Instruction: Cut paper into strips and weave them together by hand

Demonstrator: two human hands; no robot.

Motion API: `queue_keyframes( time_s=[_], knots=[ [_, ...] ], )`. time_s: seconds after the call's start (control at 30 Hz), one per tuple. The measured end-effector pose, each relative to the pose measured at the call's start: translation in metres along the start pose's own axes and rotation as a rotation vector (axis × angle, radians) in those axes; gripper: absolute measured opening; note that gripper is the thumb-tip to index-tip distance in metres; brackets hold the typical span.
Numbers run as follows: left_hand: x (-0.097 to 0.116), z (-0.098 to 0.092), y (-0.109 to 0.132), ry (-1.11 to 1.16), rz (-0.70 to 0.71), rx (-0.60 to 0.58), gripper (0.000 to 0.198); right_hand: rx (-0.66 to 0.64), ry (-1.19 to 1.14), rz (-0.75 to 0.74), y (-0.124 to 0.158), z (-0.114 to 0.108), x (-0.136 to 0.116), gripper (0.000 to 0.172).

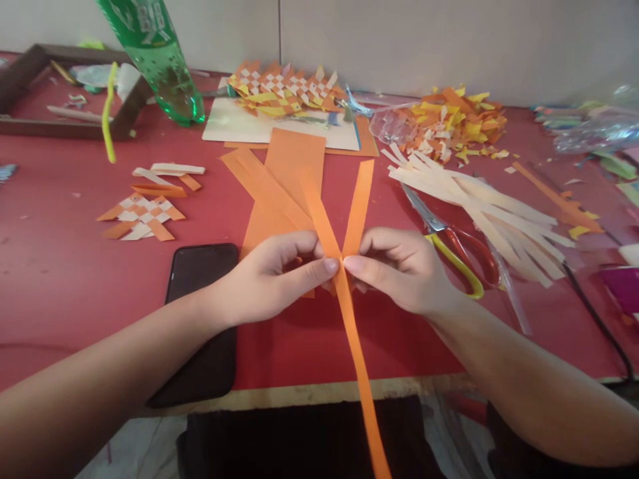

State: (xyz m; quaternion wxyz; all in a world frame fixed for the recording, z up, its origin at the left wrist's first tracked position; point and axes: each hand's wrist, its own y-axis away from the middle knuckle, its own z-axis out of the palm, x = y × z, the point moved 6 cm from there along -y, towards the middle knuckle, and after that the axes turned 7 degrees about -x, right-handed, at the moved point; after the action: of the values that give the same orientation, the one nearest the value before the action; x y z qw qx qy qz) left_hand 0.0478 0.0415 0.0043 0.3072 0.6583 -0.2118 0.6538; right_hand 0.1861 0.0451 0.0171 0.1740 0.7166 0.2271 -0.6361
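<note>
Orange paper strips [357, 339] cross at a point between my two hands, above the front of the red table. My left hand [279, 273] pinches them at the crossing, thumb on top. From the other side my right hand [399, 269] pinches the same spot, its thumb tip close to the left one. Two ends fan upward in a V, and one long end hangs down past the table edge. Behind my hands lie more wide orange strips [264, 183] and an orange paper sheet [297, 150]. Fingers under the strips are partly hidden.
A black phone [200, 279] lies under my left forearm. Scissors [449, 243] and cream strips [479, 193] lie at right. A woven paper fish [142, 216] is at left. Behind stand a green bottle [160, 73], woven pieces [284, 86] and a scrap pile [449, 120].
</note>
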Motion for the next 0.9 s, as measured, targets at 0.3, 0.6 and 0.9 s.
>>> queue_keyframes(
  time_s=[0.3, 0.6, 0.9],
  knots=[
    [0.000, -0.006, 0.002, 0.084, -0.020, 0.077, 0.018, 0.076, 0.070, -0.004, 0.000, -0.005, 0.000, 0.026],
    [0.001, 0.002, 0.003, -0.061, -0.062, -0.044, 0.022, 0.021, -0.102, 0.037, 0.000, -0.004, 0.006, 0.023],
    [0.003, 0.001, 0.002, -0.065, -0.040, -0.036, 0.024, -0.144, -0.191, 0.074, -0.003, 0.004, 0.007, 0.018]
  ],
)
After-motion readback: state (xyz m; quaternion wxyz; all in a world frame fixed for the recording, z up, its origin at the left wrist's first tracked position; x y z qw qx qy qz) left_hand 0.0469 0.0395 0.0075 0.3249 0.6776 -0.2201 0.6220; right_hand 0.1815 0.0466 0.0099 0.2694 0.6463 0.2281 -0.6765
